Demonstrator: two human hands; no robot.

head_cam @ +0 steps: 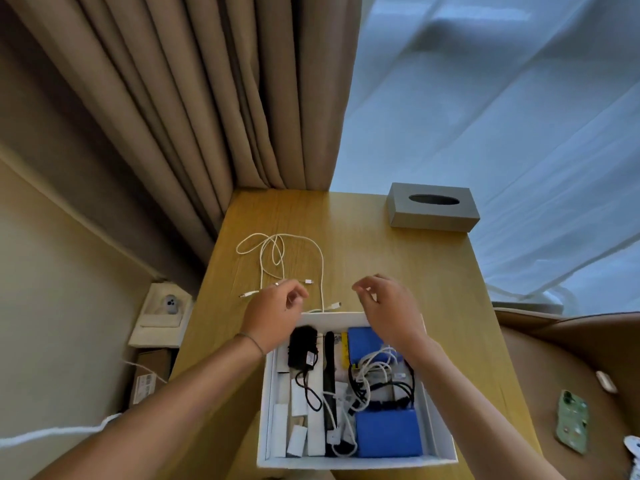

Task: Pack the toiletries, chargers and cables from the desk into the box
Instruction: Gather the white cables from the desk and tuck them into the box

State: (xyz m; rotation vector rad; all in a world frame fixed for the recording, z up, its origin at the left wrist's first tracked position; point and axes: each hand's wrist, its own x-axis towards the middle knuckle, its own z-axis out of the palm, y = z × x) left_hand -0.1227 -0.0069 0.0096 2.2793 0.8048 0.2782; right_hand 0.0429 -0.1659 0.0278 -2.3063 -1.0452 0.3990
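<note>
White box [437, 445] nearest, under both forearms, crammed with black charger [302, 348], blue pouches [388, 433], tangled leads. Left hand [273, 315], right hand [389, 308] poised over box's far rim, fingers loosely curled, holding nothing. White cables [277, 251] loose on table [398, 265] just beyond fingertips, likely next pickup. No legible writing.

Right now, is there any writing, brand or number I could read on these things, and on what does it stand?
None can be read.
Label on the black charger in the white box: too small.
Label on the cardboard box on the floor: blurred.
Grey tissue box: no text shows.
</note>
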